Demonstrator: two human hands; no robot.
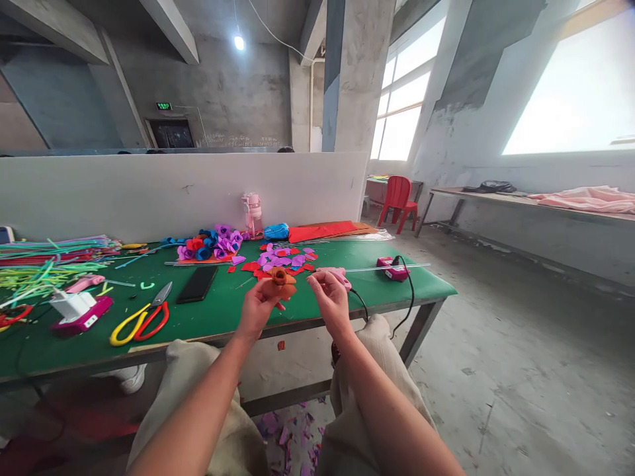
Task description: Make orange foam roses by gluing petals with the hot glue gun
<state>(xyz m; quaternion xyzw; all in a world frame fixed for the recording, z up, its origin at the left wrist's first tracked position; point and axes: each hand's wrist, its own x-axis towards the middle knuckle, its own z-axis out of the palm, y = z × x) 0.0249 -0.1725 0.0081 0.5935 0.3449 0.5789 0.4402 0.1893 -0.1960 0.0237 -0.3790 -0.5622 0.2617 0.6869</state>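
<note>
My left hand (pixel 258 307) is closed round an orange-brown paper flower (pixel 280 279) with a rolled centre, held above the front edge of the green table (pixel 198 324). To its right, my right hand (pixel 330 297) has thumb and fingertips pinched together; whatever they hold is too small to make out. Just behind that hand lies a pink glue gun (pixel 339 274) with a black cable. Red and purple paper petals (pixel 285 258) are scattered behind the flower. The two hands are apart.
Scissors (pixel 143 320) and a black phone (pixel 197 284) lie at left, near finished flowers (pixel 213 243) and bundled coloured stems (pixel 49 254). A pink bottle (pixel 252 215) stands by the white partition (pixel 173 192). A magenta block (pixel 393 268) with a cable sits at right.
</note>
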